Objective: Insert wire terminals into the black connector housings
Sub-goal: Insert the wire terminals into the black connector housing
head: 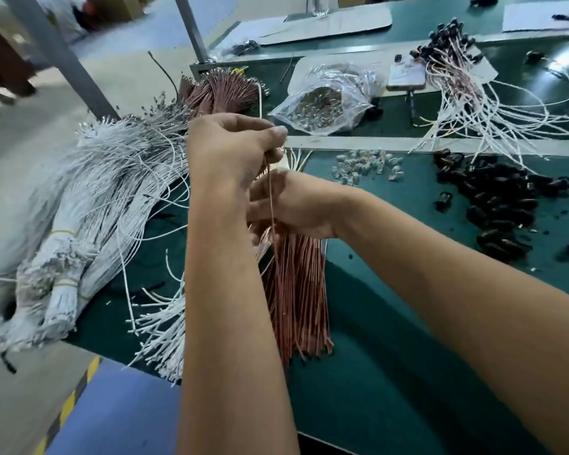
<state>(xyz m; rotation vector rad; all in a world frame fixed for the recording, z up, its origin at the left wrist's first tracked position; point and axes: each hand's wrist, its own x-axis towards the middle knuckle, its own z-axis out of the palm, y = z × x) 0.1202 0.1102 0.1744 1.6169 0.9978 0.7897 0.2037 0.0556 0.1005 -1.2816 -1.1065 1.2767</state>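
My left hand [230, 149] is raised over the table's left side, its fingers pinched on one thin pink wire [271, 205] that hangs down from it. My right hand [296, 205] sits just below, wrapped over the top of the pink wire bundle [296, 290], which lies toward the table's near edge. A second mass of pink wires [224, 90] fans out behind my left hand. Black connector housings [493, 205] lie in a loose heap at the right. White wire bundles [89, 205] spread over the left end of the green table [391, 372].
A clear bag of metal terminals [326, 103] lies behind my hands. Small clear plastic parts [365, 164] sit to its right front. Finished white leads with black connectors [467, 87] lie far right, beside a phone [406, 75]. A grey post [191, 27] stands at the back.
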